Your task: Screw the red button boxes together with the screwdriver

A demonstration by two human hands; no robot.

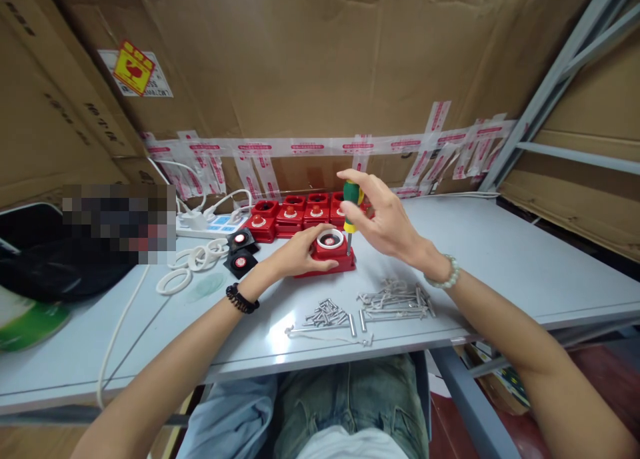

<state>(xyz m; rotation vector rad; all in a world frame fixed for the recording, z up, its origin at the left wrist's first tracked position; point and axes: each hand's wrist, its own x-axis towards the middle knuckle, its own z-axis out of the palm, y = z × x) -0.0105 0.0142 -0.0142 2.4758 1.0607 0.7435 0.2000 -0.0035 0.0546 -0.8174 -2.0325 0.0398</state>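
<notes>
right hand is raised above the table, wrist bent back and forearm coming in from the lower right; its fingers curl loosely around the green and yellow handle of a screwdriver, forefinger arched over the top, thumb on the near side. the screwdriver stands close to upright, its thin shaft running down to the right near corner of a red housing. the tip itself is too small to make out. left hand lies low on the table, forearm reaching in from the lower left, palm turned inward, fingers closed on the left side of the red housing and thumb laid along its front edge. the housing sits flat at the middle of the table, just in front of a row of red units lined up near the cardboard wall, and carries a white ring on top. a black bracelet is on the left wrist, a pale beaded bracelet on the right. nearer the table's front edge lie a heap of screws and, just beside it to the right, a heap of metal pins. left of the housing are two black square parts, loose white rings and a power strip.
</notes>
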